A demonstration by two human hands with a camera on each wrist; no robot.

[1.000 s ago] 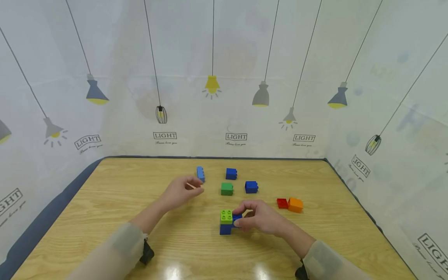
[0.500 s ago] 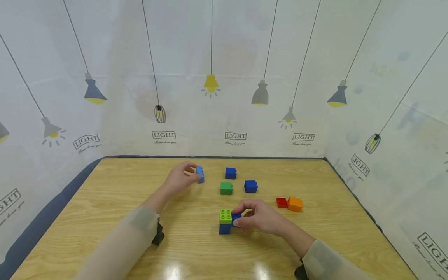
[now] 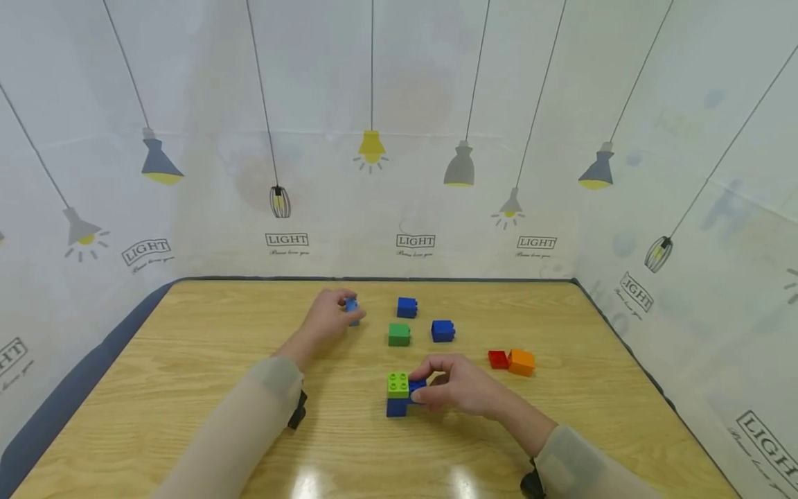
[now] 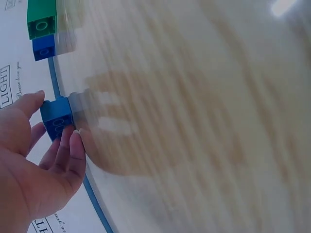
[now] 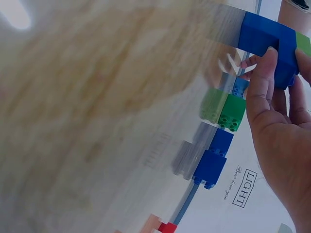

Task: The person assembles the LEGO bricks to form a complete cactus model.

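Observation:
At the far left-middle of the table, my left hand [image 3: 325, 317] has its thumb and fingers on two sides of a light blue toy brick [image 3: 352, 305]. That brick [image 4: 57, 114] rests on the tabletop in the left wrist view. Near the middle front, my right hand [image 3: 464, 388] pinches a dark blue brick [image 3: 417, 388] between thumb and fingers. The pinched brick joins a small stack, with a lime green brick [image 3: 397, 383] on top and a blue brick [image 3: 396, 407] beneath. In the right wrist view, the held brick [image 5: 287, 60] juts from the stack above the table.
Behind the stack lie a green brick [image 3: 399, 335] and two dark blue bricks [image 3: 407, 307]. A red brick [image 3: 498, 359] and an orange brick [image 3: 521, 362] sit side by side to the right. A lamp-printed curtain [image 3: 424, 201] surrounds the wooden table [image 3: 187, 360].
My left hand has moved away from me to the light blue brick and closed its fingers around it. My right hand stays on the stack. The head view has shifted slightly.

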